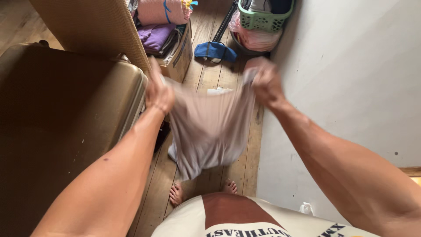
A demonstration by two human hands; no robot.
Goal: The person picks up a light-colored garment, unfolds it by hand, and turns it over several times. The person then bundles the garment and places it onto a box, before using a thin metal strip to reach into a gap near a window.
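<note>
A pale beige-grey garment (209, 127) hangs in the air in front of me, stretched between both hands and blurred by motion. My left hand (158, 91) grips its upper left edge. My right hand (265, 81) is clenched on its upper right edge, close to the white wall. The cloth's lower end drops toward my bare feet (176, 193) on the wooden floor.
A large brown suitcase (66, 114) lies at my left. Behind it stands an open cardboard box (180, 55) with folded pink and purple cloth. A green basket (263, 17), a pink bag and a blue cap (215, 50) sit at the far end. The white wall (351, 87) runs along my right.
</note>
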